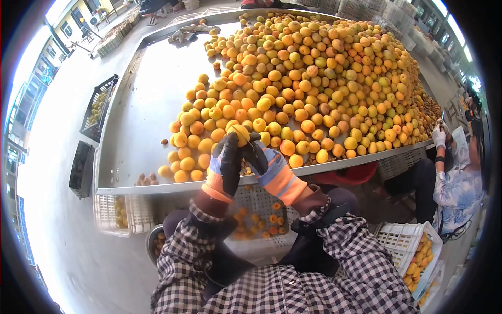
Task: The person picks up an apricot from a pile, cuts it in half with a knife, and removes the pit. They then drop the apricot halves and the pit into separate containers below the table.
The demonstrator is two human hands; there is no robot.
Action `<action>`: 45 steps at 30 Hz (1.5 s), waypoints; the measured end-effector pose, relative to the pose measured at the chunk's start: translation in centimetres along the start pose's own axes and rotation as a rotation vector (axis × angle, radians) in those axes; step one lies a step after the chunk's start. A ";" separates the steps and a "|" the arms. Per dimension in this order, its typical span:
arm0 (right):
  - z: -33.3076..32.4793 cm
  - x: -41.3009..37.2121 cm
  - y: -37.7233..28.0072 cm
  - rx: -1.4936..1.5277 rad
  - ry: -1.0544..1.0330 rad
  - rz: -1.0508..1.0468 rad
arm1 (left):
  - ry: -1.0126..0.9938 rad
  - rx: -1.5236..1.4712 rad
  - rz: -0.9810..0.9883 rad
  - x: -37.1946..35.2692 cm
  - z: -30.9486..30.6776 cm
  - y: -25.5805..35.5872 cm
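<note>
Both my hands wear gloves with black fingers and orange-and-blue backs. They meet at the near edge of a metal table point(130, 99), their fingertips closed round a yellow-orange apricot point(238, 133). My left hand point(229, 166) grips the fruit from the left, and my right hand point(263, 161) pinches it from the right; the inner fingers are partly hidden. A large heap of apricots point(293, 89) spreads over the table just beyond my hands. Below them, a white plastic crate point(256, 199) between my knees holds orange apricot pieces.
Brown pits point(146, 179) lie at the table's near left corner. Gloves point(191, 34) rest at its far side. Black crates point(82, 169) stand on the floor at left. At right sits another person point(460, 180), near a white crate point(400, 240) of apricots.
</note>
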State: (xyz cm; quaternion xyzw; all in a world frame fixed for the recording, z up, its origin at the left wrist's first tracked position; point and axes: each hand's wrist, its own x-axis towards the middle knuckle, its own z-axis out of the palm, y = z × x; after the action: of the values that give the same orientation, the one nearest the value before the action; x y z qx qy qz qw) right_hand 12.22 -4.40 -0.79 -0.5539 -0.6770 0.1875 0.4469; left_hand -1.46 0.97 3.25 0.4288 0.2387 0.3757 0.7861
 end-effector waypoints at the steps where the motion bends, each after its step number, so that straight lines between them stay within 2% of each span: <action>1: -0.3 0.0 0.1 0.006 -0.011 0.052 | 0.000 -0.003 0.000 0.3 -0.7 -0.1; 3: -0.7 -0.2 0.6 -0.031 -0.031 0.070 | -0.012 0.251 0.124 1.1 -2.6 -0.7; 5: -0.8 -0.3 0.5 -0.062 -0.045 0.094 | 0.025 0.262 0.110 1.3 -3.1 -0.7; 8: -0.9 -0.4 -0.3 -0.023 -0.047 0.096 | 0.027 0.321 0.337 2.0 -3.2 -0.2; 10: -0.6 -0.5 -0.2 0.029 -0.041 0.073 | 0.006 0.421 0.307 2.1 -5.1 -0.8; 12: -0.3 -0.6 -0.2 0.004 -0.028 0.072 | -0.020 0.517 0.279 1.9 -4.5 -0.8; 14: 0.6 -0.6 0.4 -0.014 -0.008 0.082 | 0.003 0.239 0.165 0.9 -2.4 -1.9; 16: 1.8 -0.5 2.3 -0.005 0.051 -0.072 | 0.018 0.100 0.098 0.5 -0.8 -2.6; 17: 1.4 -0.3 1.8 -0.010 0.055 -0.070 | 0.050 0.011 0.053 0.4 -0.1 -2.5; 18: 1.0 -0.2 1.2 0.014 0.078 -0.070 | 0.046 0.009 0.051 0.5 -0.5 -2.3; 20: 0.2 -0.1 0.2 0.037 0.098 -0.073 | 0.025 0.406 0.074 0.8 -1.7 -1.4; 22: -0.4 -0.3 -0.1 0.036 -0.018 0.095 | 0.053 0.383 0.157 1.0 -2.0 -1.1; 23: -0.4 -0.3 -0.4 0.038 -0.021 0.094 | 0.076 0.363 0.235 1.0 -2.2 -1.1; 27: -0.2 -0.2 -0.9 0.034 -0.029 0.088 | 0.015 0.443 0.185 0.5 -2.8 -0.4; 29: 0.7 -0.2 -0.4 0.056 -0.018 0.079 | 0.130 0.225 0.209 0.3 -1.3 -2.0; 31: 2.4 -0.3 1.3 -0.025 -0.101 0.193 | -0.209 -0.243 0.010 0.8 -3.2 -3.8; 32: 1.8 -0.3 0.4 0.000 -0.127 0.279 | -0.212 -0.245 0.009 0.8 -2.3 -3.3; 34: 1.9 -0.2 1.1 -0.006 -0.115 0.225 | 0.107 -0.107 -0.006 0.5 0.2 -1.8; 35: 1.8 0.0 1.2 -0.008 -0.103 0.173 | 0.111 -0.109 -0.003 0.6 -0.4 -1.7; 37: 1.5 -0.1 1.2 -0.044 -0.127 0.170 | 0.039 0.341 0.120 0.9 -1.7 -1.9; 38: 1.4 0.0 1.1 -0.078 -0.145 0.170 | 0.065 0.354 0.082 0.1 0.7 -0.1; 39: 1.6 0.0 1.1 -0.076 -0.144 0.171 | 0.064 0.356 0.081 0.2 0.4 -0.4; 41: 2.2 0.1 0.8 0.006 -0.133 0.228 | 0.089 -0.004 -0.065 0.6 -0.5 -1.4; 42: 2.3 0.2 0.6 0.006 -0.131 0.230 | 0.087 -0.004 -0.067 0.7 -0.6 -1.7; 44: 2.3 0.5 0.4 -0.055 -0.186 0.391 | 0.172 -0.115 -0.042 1.0 -0.4 -2.2; 45: 2.1 0.5 0.6 -0.058 -0.186 0.389 | 0.171 -0.117 -0.039 1.0 -0.6 -2.2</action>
State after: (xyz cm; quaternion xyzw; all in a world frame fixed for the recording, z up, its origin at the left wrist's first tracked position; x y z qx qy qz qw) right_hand 10.88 -3.26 -2.13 -0.6668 -0.6010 0.3011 0.3218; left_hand -0.43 1.32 1.02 0.3440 0.2907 0.4089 0.7937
